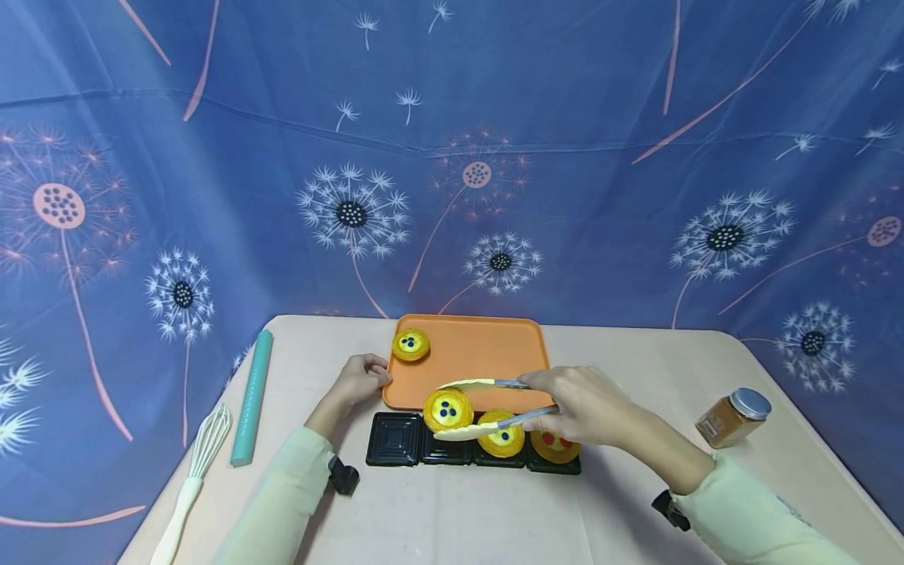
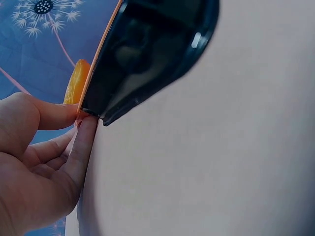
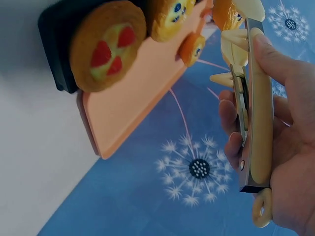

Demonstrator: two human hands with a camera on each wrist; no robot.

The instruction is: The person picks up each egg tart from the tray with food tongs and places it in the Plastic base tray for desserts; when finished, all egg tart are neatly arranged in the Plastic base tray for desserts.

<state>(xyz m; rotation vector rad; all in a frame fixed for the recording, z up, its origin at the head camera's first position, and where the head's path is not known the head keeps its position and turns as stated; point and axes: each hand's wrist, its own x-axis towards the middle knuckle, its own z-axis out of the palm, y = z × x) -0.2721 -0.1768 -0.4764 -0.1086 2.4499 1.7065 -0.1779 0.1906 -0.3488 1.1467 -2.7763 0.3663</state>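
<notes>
My right hand [image 1: 586, 404] grips a pair of tongs [image 3: 261, 113] with cream-coloured tips. Between those tips is a tart with blue berries [image 1: 448, 408], over the second compartment from the left of a black plastic tray [image 1: 393, 439]. Another blue-berry tart [image 1: 503, 446] sits in the third compartment, partly behind the tongs. The rightmost compartment holds a tart with red fruit pieces [image 3: 108, 46]. My left hand [image 1: 359, 380] pinches the left edge of an orange tray [image 1: 480, 353] between thumb and finger. A blue-berry tart [image 1: 411, 344] lies in that tray's far left corner.
On the left lie a teal rolling pin [image 1: 252, 400] and a whisk with a white handle [image 1: 185, 502]. A jar with a silver lid [image 1: 733, 417] lies tilted on the right. Blue dandelion-print cloth [image 1: 452, 157] hangs behind the table.
</notes>
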